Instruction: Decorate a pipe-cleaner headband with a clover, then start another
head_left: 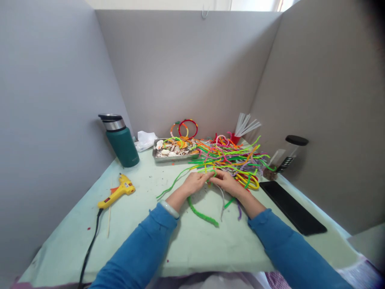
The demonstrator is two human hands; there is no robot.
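Note:
My left hand (195,182) and my right hand (227,183) meet at the front of a heap of coloured pipe cleaners (228,154). Both hands are closed, fingertips pinched on a small piece of bright green pipe cleaner (214,173); its exact shape is partly hidden by the fingers. A fuzzy green pipe cleaner (203,215) lies curved on the cloth below my left hand. Between my wrists lie a thin pale grey strand (223,200) and a short purple piece (240,210). A long thin green strand (173,184) stretches out left of my left hand.
At the left are a yellow glue gun (117,193) with a black cord and a green bottle (122,144). A metal tray (176,158) of shells sits at the back, near decorated rings (188,121). White sticks (245,125), a clear jar (288,154) and a black slab (291,206) stand rightward.

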